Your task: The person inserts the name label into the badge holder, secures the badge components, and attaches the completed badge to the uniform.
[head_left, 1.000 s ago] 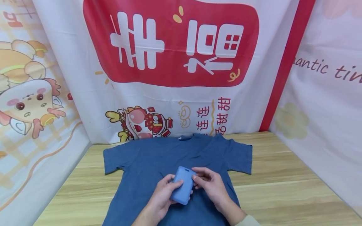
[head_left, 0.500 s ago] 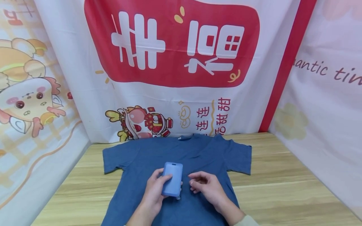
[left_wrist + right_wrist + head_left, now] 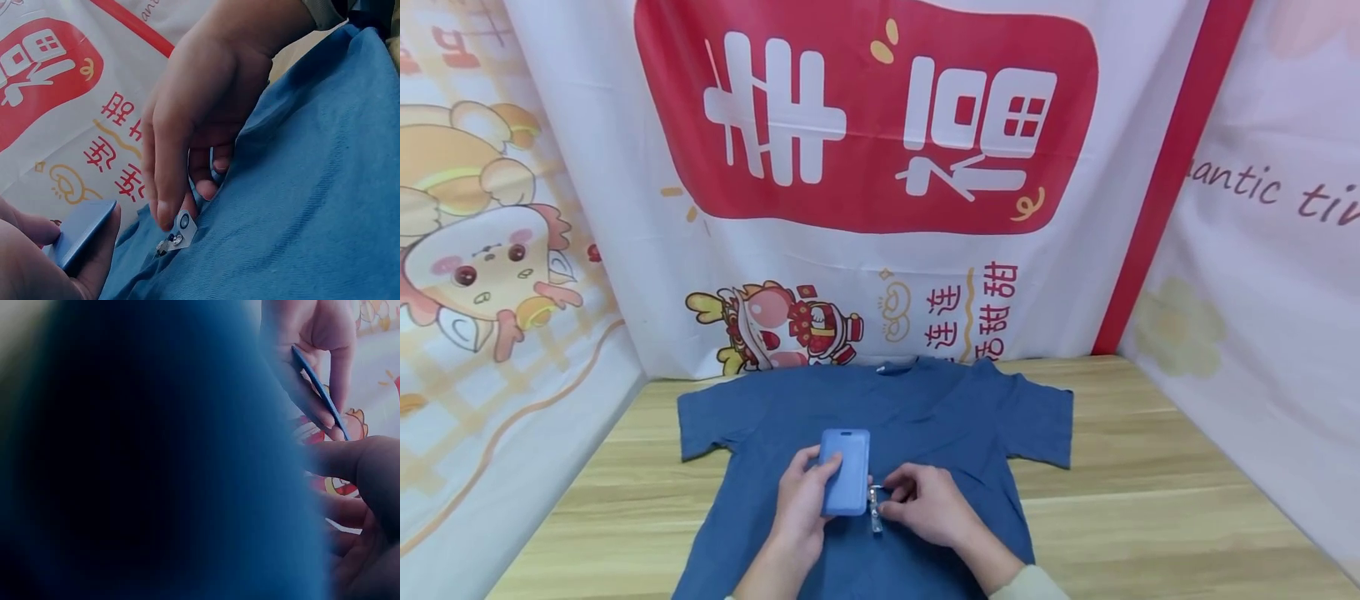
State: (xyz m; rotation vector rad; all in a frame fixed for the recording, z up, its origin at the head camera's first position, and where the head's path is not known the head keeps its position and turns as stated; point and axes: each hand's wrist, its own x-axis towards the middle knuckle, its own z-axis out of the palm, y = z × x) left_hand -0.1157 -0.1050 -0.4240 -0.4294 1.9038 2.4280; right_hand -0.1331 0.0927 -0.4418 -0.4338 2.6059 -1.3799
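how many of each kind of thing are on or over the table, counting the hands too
Blue T-shirt: 1
Blue card holder: 1
Small metal clip with its clear strap: 1
Hands, left hand and right hand: 2
Total: 5

The R sleeve (image 3: 1032, 583) is seen behind the R hand (image 3: 928, 504), past the wrist: pale, approx. cream w/ a greenish tinge, plain fabric. In the L-wrist view, the same sleeve is shown darker, greyish-olive, w/ the cuff ended across the forearm. Behind the L hand (image 3: 801, 500), only a pale sliver of L sleeve (image 3: 729, 597) is shown. Both hands are left bare.
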